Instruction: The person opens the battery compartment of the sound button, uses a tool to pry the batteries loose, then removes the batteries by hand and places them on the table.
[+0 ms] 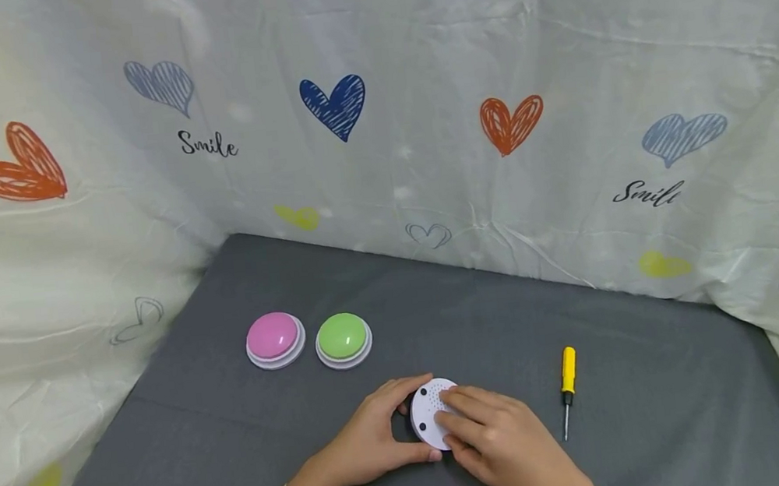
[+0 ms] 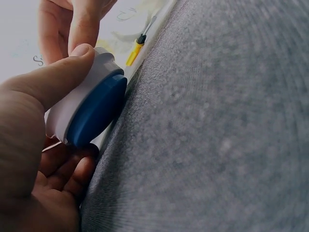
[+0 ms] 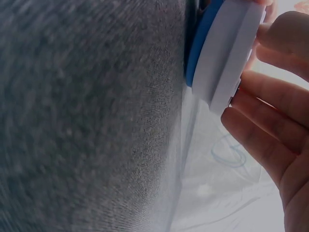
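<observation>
My left hand (image 1: 371, 437) grips a round push button (image 1: 424, 412) by its rim, thumb on the near side. Its white underside, with small holes and dark round spots, faces up. The blue dome (image 2: 99, 110) faces down, close to the grey cloth. Fingertips of my right hand (image 1: 510, 439) touch the white underside and cover its right part. In the right wrist view its fingers (image 3: 263, 130) reach nearly straight to the white base (image 3: 227, 58). Whether anything small lies under those fingertips is hidden.
A pink push button (image 1: 272, 336) and a green push button (image 1: 342, 336) sit dome up at the back left. To the right lies a yellow-handled screwdriver (image 1: 568, 374), shaft towards me. Behind the grey-covered table (image 1: 663, 381) hangs a white curtain (image 1: 413, 53) with printed hearts.
</observation>
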Tool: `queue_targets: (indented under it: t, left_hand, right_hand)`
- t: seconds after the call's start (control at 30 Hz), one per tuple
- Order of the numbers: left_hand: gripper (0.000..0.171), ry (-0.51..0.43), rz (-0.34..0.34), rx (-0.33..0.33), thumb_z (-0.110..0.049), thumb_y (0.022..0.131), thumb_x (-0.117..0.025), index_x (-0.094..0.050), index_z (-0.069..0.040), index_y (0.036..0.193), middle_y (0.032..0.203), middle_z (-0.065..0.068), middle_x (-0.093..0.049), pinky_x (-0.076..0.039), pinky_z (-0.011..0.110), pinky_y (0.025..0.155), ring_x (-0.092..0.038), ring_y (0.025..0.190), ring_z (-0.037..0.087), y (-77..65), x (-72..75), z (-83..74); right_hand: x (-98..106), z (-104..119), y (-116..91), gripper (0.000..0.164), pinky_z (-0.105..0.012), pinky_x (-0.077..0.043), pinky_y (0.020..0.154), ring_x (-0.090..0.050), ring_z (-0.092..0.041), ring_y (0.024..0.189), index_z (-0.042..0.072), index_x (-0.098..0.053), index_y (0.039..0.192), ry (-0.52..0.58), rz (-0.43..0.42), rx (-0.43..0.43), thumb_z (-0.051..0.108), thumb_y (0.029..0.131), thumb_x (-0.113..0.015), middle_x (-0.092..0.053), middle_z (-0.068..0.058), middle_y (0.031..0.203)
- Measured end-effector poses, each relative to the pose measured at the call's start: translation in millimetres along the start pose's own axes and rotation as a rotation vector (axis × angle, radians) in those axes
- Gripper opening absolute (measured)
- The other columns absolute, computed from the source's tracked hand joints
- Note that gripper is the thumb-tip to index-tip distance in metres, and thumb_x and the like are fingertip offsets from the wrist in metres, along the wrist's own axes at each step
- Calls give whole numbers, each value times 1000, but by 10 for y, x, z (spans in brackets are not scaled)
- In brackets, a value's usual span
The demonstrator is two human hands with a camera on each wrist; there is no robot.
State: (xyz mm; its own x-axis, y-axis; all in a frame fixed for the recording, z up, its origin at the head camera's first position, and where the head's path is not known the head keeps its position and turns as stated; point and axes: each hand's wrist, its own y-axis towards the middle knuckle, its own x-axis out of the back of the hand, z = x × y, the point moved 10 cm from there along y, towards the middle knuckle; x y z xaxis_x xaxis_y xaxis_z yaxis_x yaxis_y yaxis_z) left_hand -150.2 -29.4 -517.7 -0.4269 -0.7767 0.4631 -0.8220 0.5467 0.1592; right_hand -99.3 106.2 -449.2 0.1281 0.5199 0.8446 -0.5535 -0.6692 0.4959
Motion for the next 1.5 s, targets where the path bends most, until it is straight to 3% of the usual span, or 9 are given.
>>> queue_targets:
  t: [0.37, 0.67, 0.73, 0.83, 0.97, 1.2, 1.5]
  left_hand:
    - [88, 20, -10, -11, -39, 84, -98, -57, -9, 157, 141, 0, -66, -53, 31, 93, -58, 106, 8, -2, 11, -3]
    - [87, 45, -38, -43, -35, 84, -98, -58, -11, 157, 136, -1, -67, -52, 31, 90, -57, 102, 8, -10, 35, -14]
    - [87, 37, -39, -42, -33, 83, -99, -58, -12, 157, 137, -1, -66, -52, 31, 91, -57, 102, 8, -6, 38, -17]
    - [88, 26, -40, -42, -32, 83, -99, -58, -11, 157, 138, -1, -66, -52, 31, 91, -57, 102, 9, 1, 39, -21]
    - [88, 22, -40, -29, -34, 83, -99, -58, -9, 156, 126, -4, -67, -52, 31, 89, -57, 99, 9, 4, 35, -10]
    - [88, 15, -34, -7, -34, 83, -99, -58, -8, 156, 124, -5, -66, -51, 31, 89, -57, 99, 11, 25, 21, 13]
    - [91, -14, -23, 14, -34, 81, -100, -58, -8, 156, 121, -8, -65, -51, 31, 88, -58, 98, 13, 29, 27, 8]
  right_hand:
    - [-79, 64, 0, 41, -38, -65, 83, -77, -23, 114, 21, -83, 122, -21, 60, 3, 11, 83, -93, -76, -8, 130]
    - [-106, 152, 29, 37, -31, -64, 73, -78, -20, 102, 12, -81, 121, -65, 49, 36, 9, 85, -91, -77, -9, 122]
    - [-86, 166, 40, 33, -29, -64, 71, -78, -17, 96, 10, -79, 123, -56, 33, 44, 7, 90, -85, -77, -7, 119]
    - [-51, 172, 55, 20, -25, -61, 66, -74, -12, 83, 12, -77, 124, -37, 7, 50, 10, 107, -67, -74, -1, 115]
    - [-27, 190, 68, 31, -22, -59, 64, -72, -11, 78, 16, -77, 117, -44, -26, 69, 19, 119, -46, -72, 1, 113]
    - [-45, 148, 43, 11, -26, -62, 70, -77, -12, 88, 13, -77, 112, -20, 12, 36, 9, 106, -69, -73, -4, 117]
    - [-29, 88, 10, 35, -26, -63, 79, -77, -14, 102, 5, -76, 126, 14, 44, 13, -1, 91, -74, -75, -4, 125]
